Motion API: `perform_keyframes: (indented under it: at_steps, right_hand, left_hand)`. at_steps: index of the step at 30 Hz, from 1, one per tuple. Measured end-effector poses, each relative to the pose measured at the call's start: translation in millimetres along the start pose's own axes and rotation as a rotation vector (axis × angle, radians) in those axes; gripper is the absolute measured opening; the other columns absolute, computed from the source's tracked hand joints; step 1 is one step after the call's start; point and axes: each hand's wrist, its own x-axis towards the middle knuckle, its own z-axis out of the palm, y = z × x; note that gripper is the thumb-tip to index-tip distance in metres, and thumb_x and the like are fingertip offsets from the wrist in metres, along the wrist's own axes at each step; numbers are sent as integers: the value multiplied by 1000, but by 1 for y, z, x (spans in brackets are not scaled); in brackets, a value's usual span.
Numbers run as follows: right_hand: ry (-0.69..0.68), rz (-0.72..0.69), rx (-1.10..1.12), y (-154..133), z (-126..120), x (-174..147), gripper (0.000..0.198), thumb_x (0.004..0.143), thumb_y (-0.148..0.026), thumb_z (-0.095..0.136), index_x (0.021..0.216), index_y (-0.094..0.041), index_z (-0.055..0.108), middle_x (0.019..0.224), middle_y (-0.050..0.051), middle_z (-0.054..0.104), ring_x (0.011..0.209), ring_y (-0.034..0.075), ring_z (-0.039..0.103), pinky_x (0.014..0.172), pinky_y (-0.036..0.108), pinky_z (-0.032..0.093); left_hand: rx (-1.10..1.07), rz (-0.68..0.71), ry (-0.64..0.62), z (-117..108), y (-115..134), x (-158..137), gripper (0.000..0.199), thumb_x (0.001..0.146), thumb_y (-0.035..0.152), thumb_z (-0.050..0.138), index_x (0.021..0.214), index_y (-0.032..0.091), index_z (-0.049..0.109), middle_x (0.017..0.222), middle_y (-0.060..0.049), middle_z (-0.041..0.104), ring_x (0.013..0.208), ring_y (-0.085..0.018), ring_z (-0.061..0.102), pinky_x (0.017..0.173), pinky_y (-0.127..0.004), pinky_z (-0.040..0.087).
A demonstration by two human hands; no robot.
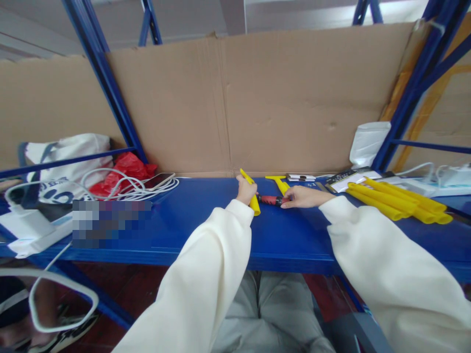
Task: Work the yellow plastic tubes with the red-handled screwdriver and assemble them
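Observation:
My left hand [246, 189] is closed around a yellow tube-like piece [254, 205] that stands tilted above the blue shelf. My right hand [306, 197] grips a red and black screwdriver-like tool [271, 200] lying nearly level, its dark end pointing left at the yellow piece. Whether that end touches or enters it I cannot tell. Just behind the tool lies a yellow T-shaped piece [280, 183], partly hidden by my right hand. Several yellow tubes [397, 200] are piled to the right of my right forearm.
A cardboard panel [294, 103] backs the blue shelf [206, 220]. White cables [128, 184], a red plastic bag [130, 169] and a white cloth bag [77, 162] lie left. A black-and-white package [348, 180] sits behind the tubes. Blue posts [110, 83] frame the shelf.

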Motion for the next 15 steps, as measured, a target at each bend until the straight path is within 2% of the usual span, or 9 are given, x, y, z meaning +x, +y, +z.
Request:
perform_keyframes:
  at_steps: [3,9,15]
  right_hand:
    - [116,6,69,4,2,1,45,75,-62,60,77,-17,67,68,4,66,60,15,57,55,26,40]
    - [327,75,436,5,0,3,42,79,-59,63,83,-17,57,63,2,64,42,9,48,44,23,38]
    - [626,147,653,0,-11,1,44,79,-61,64,75,-19,50,54,-1,56,39,8,45,40,22,35]
  left_hand:
    - [-8,8,33,-1,-2,4,64,68,-1,67,117,23,34,105,-5,51,70,-8,59,55,-17,49]
    - [-10,40,70,-1,-1,6,64,67,-5,64,117,23,35,108,-6,49,75,-10,59,55,-17,51]
    - [19,12,-14,-1,-3,6,60,72,-8,58,116,22,32,103,-5,54,70,-9,59,53,-15,50]
